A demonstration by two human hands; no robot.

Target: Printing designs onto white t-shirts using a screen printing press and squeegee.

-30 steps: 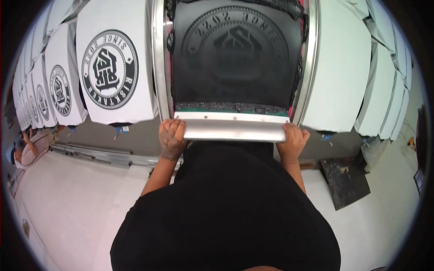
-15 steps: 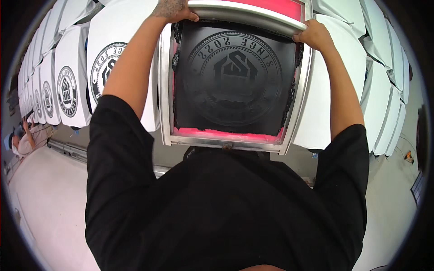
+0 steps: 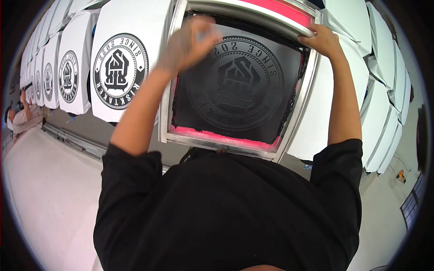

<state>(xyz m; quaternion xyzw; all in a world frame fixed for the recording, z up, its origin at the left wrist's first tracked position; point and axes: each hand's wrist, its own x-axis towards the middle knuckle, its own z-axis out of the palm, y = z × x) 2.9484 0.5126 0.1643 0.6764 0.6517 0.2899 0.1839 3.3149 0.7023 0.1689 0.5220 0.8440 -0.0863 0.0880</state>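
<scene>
A metal-framed printing screen (image 3: 166, 118) lies in front of me, its mesh (image 3: 192, 110) coated with black ink around a round emblem. Pink shows along the near edge of the mesh. Across the far end rests a long silver squeegee (image 3: 276, 17). My right hand (image 3: 322, 39) grips the squeegee's right end, with the thumb on the near side. My left hand (image 3: 192, 45) is over the far left part of the screen, off the squeegee; motion smears its fingers, so their hold is unclear.
White shirts (image 3: 120, 74) with black round prints stretch away in a row to the left. Plain white shirts (image 3: 350, 58) on boards fill the right. Another person (image 3: 25, 115) is at the far left. An orange tool (image 3: 401, 176) lies on the floor at right.
My left hand has come off the squeegee's left end and moved nearer, over the screen. My right hand still holds the other end. The whole view has turned slightly.
</scene>
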